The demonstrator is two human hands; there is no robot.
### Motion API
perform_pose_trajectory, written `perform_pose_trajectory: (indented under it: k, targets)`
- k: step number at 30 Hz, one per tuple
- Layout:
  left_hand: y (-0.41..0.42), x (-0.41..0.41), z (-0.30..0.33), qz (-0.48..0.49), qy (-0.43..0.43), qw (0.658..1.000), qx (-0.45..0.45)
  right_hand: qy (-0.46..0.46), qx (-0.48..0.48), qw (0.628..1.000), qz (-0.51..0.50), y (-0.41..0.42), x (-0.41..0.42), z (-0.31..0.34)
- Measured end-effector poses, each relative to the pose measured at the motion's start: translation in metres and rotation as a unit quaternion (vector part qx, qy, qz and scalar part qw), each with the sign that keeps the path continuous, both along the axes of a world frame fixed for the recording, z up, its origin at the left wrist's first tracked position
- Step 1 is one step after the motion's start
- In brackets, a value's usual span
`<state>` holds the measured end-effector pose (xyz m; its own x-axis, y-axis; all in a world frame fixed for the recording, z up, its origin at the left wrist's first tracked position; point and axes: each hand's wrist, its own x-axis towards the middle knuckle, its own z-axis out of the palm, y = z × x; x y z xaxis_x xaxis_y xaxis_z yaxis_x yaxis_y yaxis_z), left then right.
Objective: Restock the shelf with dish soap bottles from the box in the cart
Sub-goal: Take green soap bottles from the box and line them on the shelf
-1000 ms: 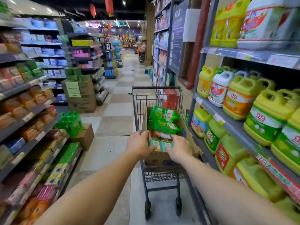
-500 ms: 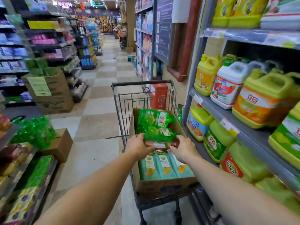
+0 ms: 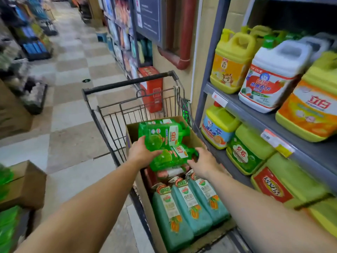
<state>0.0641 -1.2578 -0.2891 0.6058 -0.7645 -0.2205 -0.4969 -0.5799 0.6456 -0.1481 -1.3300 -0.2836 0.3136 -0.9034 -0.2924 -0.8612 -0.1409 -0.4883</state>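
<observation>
glossy plastic bottles (image 3: 160,136), cardboard box (image 3: 144,187), wire cart (image 3: 116,114)

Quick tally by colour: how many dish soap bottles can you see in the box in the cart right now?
Green bottles: 2, the upper green bottle and the lower green bottle
Teal bottles: 3, lying side by side at the near end
Red or pink bottles: at least 1, mostly hidden
Total: 6 visible in the box
</observation>
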Motion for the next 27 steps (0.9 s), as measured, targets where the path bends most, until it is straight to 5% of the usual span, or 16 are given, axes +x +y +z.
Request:
perform_pose_trajectory:
  k: [11,21,27]
  targets:
    - [-0.079,0.051,-0.026,0.064,-0.015,0.998,0.013,-0.024,0.082,0.996,0.04,-0.102,0.062,-0.05]
    - [-0.105,0.08,-0.047,0.066,0.123,0.989,0.042,-0.097,0.21,0.973,-0.016,-0.15,0.099,-0.113]
    - [-0.103,0.085,-0.048,0.066,0.114,0.99,0.041,-0.132,0.191,0.971,-0.061,-0.145,0.108,-0.123]
